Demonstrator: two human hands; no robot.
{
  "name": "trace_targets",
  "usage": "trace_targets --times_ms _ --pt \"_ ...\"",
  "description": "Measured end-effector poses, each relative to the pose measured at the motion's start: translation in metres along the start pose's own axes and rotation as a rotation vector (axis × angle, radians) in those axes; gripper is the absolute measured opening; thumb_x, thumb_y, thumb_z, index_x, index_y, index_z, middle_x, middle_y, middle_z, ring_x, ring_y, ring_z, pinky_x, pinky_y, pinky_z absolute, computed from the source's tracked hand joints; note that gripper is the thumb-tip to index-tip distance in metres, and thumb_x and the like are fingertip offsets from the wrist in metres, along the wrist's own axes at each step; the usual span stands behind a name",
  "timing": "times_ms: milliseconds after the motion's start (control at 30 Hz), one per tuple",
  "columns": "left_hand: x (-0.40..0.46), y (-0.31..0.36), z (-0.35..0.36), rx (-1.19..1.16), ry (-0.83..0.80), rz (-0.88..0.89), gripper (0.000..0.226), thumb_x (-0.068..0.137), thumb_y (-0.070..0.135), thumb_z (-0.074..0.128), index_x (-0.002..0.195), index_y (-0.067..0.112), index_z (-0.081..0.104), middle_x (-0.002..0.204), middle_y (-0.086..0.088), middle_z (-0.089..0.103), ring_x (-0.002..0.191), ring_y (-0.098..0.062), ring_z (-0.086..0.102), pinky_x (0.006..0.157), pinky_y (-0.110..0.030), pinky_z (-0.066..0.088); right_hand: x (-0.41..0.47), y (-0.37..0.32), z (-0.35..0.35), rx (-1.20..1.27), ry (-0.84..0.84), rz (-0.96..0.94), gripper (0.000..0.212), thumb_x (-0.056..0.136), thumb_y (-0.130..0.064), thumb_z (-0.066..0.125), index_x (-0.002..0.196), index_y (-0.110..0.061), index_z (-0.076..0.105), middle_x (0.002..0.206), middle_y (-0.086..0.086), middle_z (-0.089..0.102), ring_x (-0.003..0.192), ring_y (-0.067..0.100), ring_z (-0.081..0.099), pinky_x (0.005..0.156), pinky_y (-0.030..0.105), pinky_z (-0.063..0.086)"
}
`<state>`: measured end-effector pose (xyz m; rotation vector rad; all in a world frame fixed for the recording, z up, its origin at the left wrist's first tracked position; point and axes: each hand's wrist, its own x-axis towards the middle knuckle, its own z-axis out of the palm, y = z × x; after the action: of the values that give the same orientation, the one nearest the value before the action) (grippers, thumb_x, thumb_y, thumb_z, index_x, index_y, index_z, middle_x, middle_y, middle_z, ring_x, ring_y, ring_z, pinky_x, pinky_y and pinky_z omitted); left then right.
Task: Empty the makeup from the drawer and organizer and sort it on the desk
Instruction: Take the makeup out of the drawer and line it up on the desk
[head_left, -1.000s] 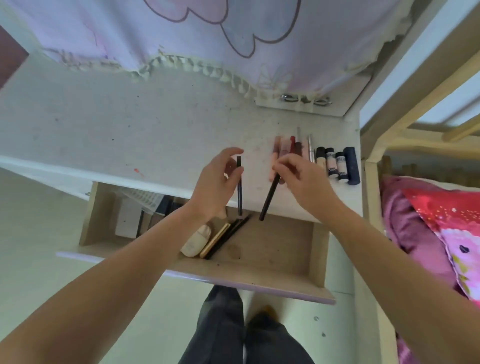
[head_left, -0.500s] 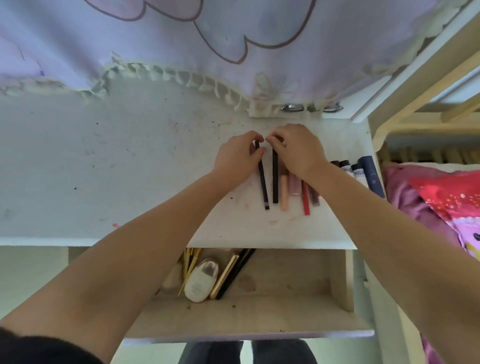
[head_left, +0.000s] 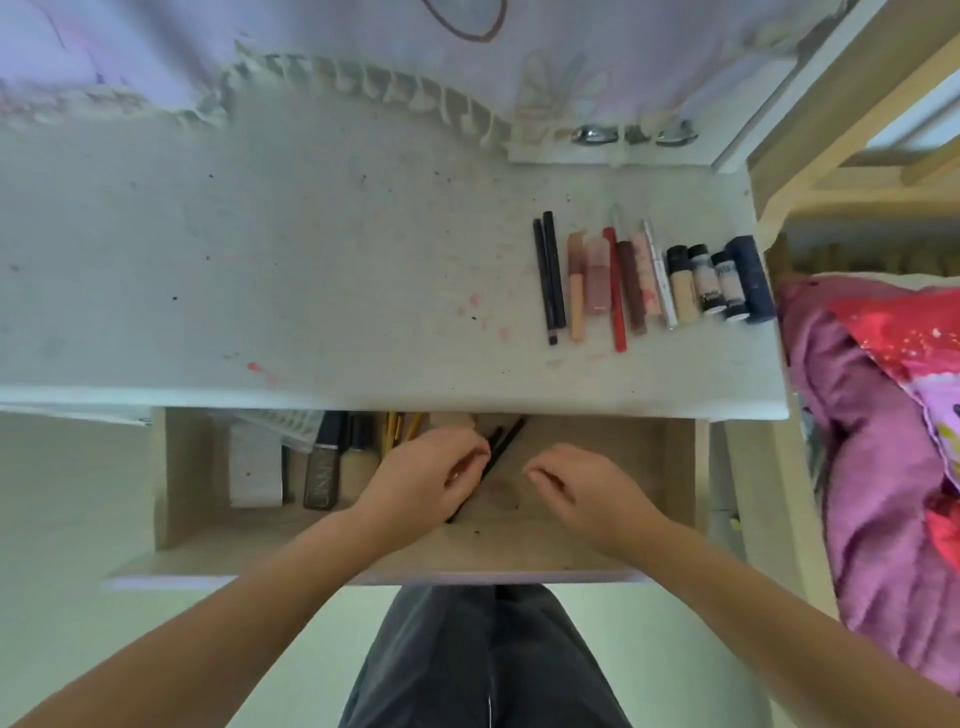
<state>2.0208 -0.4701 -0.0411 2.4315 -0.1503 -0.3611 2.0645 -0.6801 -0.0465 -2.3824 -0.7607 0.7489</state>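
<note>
The left hand (head_left: 423, 480) covers the middle of the black pencils (head_left: 498, 447) in the drawer (head_left: 680, 467), so whether its fingers grip them cannot be told. Just left of that hand, gold sticks (head_left: 397, 428) run under the desk (head_left: 260, 260) edge. Labels on the small bottles (head_left: 706, 278) are too blurred to read.
</note>
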Motion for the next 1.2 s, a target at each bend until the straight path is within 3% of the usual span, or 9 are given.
trace_targets --times_ms 67,167,433,567,767,900,1067,1133,1200 --pt "-0.010 -0.013 0.030 0.081 -0.095 -0.063 0.021 0.094 0.023 0.050 0.111 0.018 0.062 0.102 0.002 0.063 0.091 -0.011 0.055 0.079 -0.027 0.047 0.001 0.016 0.023 -0.094 -0.128 0.086 0.033 0.098 -0.025 0.041 0.129 -0.021 0.052 0.128 0.001 0.050 0.109 0.024 0.055 0.087 0.034 0.047" --pt "0.007 -0.025 0.060 0.239 -0.032 -0.128 0.033 0.094 0.025 0.047 0.124 0.016 0.056 0.117 -0.008 0.059 0.107 -0.026 0.052 0.086 -0.036 0.046 0.023 0.027 0.042 -0.144 -0.050 0.120 0.049 0.094 -0.014 0.044 0.141 -0.024 0.038 0.146 0.008 0.031 0.118 0.031 0.050 0.088 0.041 0.049" --pt "0.058 -0.026 0.097 0.558 -0.002 -0.253 0.034 0.098 0.032 0.041 0.124 0.013 0.053 0.129 -0.013 0.049 0.123 -0.032 0.040 0.087 -0.039 0.039 0.059 0.040 0.054 -0.407 -0.029 0.101 0.032 0.096 -0.013 0.040 0.126 -0.010 0.049 0.144 0.015 0.029 0.121 0.037 0.039 0.089 0.037 0.040" --pt "0.059 -0.026 0.104 0.564 0.035 -0.269 0.033 0.098 0.031 0.040 0.119 0.011 0.055 0.127 -0.013 0.047 0.121 -0.030 0.039 0.086 -0.037 0.037 0.048 0.050 0.054 -0.496 0.001 0.153 0.032 0.089 -0.003 0.045 0.120 -0.009 0.051 0.142 0.015 0.031 0.115 0.037 0.045 0.073 0.036 0.045" --pt "0.024 -0.002 0.083 0.179 0.118 -0.153 0.022 0.088 0.025 0.054 0.105 0.012 0.059 0.108 -0.007 0.056 0.102 -0.025 0.051 0.083 -0.034 0.041 0.000 0.045 0.023 -0.550 -0.008 0.093 0.032 0.089 -0.007 0.048 0.120 -0.016 0.049 0.113 0.006 0.055 0.094 0.028 0.057 0.069 0.034 0.045" --pt "-0.014 0.027 0.041 -0.118 0.120 -0.106 0.018 0.089 0.022 0.060 0.106 0.021 0.056 0.095 0.010 0.057 0.086 -0.004 0.055 0.078 -0.018 0.048 -0.029 0.034 -0.017 -0.556 0.140 -0.098 0.041 0.057 -0.007 0.085 0.091 -0.015 0.063 0.085 0.003 0.065 0.067 0.022 0.063 0.056 0.027 0.048" --pt "0.018 0.047 -0.045 -0.274 0.419 -0.051 0.018 0.088 0.013 0.059 0.099 0.025 0.052 0.086 0.015 0.055 0.076 -0.001 0.054 0.070 -0.011 0.046 0.004 -0.001 -0.097 -0.515 0.395 -0.386 0.018 0.077 -0.006 0.067 0.093 -0.011 0.063 0.093 0.005 0.066 0.077 0.025 0.064 0.063 0.034 0.049" --pt "0.048 0.048 -0.074 -0.328 0.468 -0.093 0.014 0.091 0.013 0.057 0.101 0.022 0.053 0.086 0.012 0.057 0.078 -0.002 0.055 0.070 -0.008 0.045 0.039 -0.018 -0.127 -0.551 0.499 -0.457 0.013 0.082 -0.010 0.055 0.092 -0.009 0.063 0.091 0.007 0.065 0.073 0.026 0.062 0.063 0.032 0.045" --pt "0.080 0.041 -0.092 -0.318 0.457 -0.165 0.012 0.092 0.017 0.055 0.103 0.019 0.055 0.086 0.008 0.058 0.077 -0.001 0.054 0.067 -0.005 0.043 0.078 -0.027 -0.146 -0.608 0.520 -0.473 0.014 0.077 -0.003 0.060 0.089 -0.008 0.063 0.089 0.009 0.065 0.071 0.028 0.060 0.062 0.031 0.041"
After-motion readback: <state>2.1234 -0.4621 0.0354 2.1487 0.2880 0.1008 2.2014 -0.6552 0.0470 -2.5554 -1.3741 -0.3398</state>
